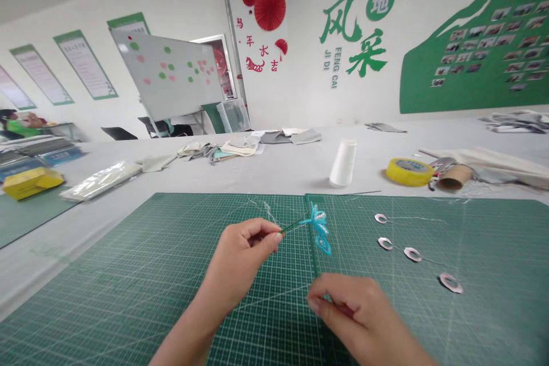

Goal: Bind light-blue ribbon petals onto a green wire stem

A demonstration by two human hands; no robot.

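Observation:
My left hand (244, 254) pinches the thin dark green stem of a blue flower (318, 217) between thumb and fingertips. The flower is turquoise with white bead-like dots, and one looped petal hangs below the rest. It is held above the green cutting mat (274, 309). My right hand (351, 309) is apart from the flower, lower and to the right, with thumb and fingers pressed together. Whatever those fingers hold, if anything, is too small to make out. Several small pale rings (412, 254) with threads lie on the mat to the right.
A white thread cone (343, 163) stands behind the mat. To its right are a yellow tape roll (409, 172) and a cardboard tube (456, 177). Folded cloths (235, 147) lie farther back. On the left are a yellow box (33, 183) and a clear plastic packet (102, 180).

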